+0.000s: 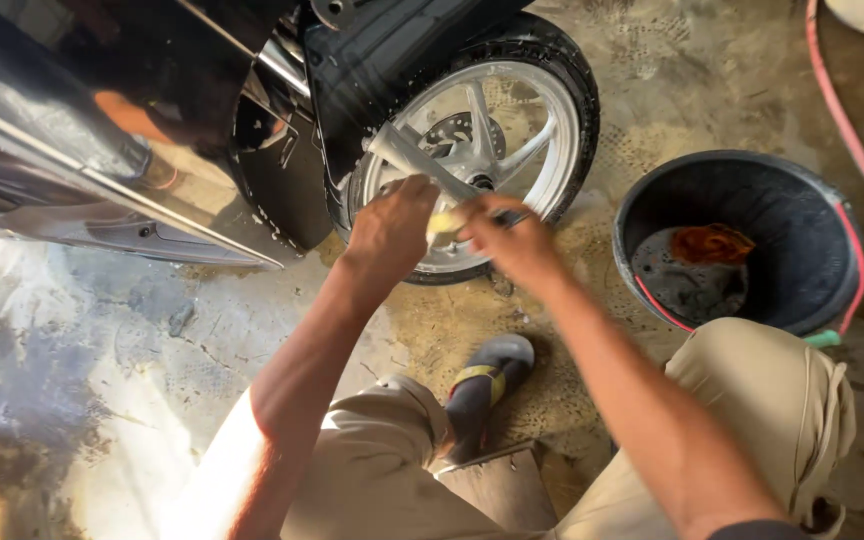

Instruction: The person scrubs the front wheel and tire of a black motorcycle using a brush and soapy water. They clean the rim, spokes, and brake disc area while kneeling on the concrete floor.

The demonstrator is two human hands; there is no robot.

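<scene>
Yellow sponge [444,224] is clamped between left hand [392,228] and right hand [514,238], pressed against silver wheel [472,150] on wet floor [152,330]; black bucket [832,230] is set near the wheel.

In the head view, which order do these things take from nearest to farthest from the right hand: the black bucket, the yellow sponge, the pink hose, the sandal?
Measured from the right hand:
1. Yellow sponge: touching it, just to its left, in front of the wheel.
2. Sandal: below it, on the wet floor.
3. Black bucket: to the right.
4. Pink hose: beyond the bucket, at the far right edge.
</scene>
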